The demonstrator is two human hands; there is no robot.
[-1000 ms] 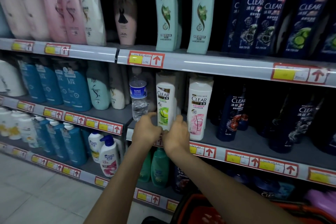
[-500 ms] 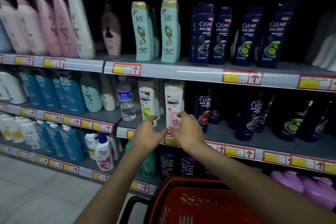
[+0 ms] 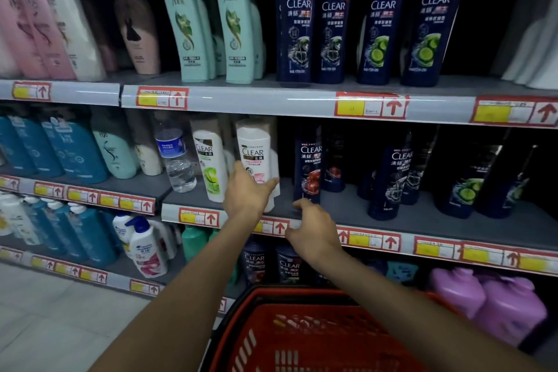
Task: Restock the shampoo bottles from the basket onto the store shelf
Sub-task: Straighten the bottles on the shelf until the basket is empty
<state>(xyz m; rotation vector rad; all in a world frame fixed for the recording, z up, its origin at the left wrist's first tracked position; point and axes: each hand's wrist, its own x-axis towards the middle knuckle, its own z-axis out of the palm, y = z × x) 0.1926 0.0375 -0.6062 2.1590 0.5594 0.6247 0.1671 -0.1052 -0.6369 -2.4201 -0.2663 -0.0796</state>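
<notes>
Compared with half a second ago, the right hand (image 3: 314,229) has left the bottle and dropped down and to the right. It now hangs at the front lip of the middle shelf (image 3: 347,208), over the price strip (image 3: 374,240), with its fingers loosely curled and nothing in them. The left hand (image 3: 247,190), which then reached between the two white bottles, has shifted right onto the white CLEAR bottle (image 3: 255,157). Its thumb lies across the lower front and its fingers run up the bottle's left side, so it holds the bottle around the base. The view has also moved closer to the shelving and slightly right. The white CLEAR bottle stands upright on the middle shelf near its front edge. It sits just beside a green-labelled CLEAR bottle (image 3: 211,166) on its left and a little apart from a dark CLEAR bottle (image 3: 309,169) on its right. It is white with a rounded cap end and dark lettering. A pink patch on the lower label is partly hidden by the hand. More white bottles stand directly behind it. A water bottle (image 3: 176,157) stands left of the green-labelled one. The red basket (image 3: 262,296) sits low in the view, below both forearms.
</notes>
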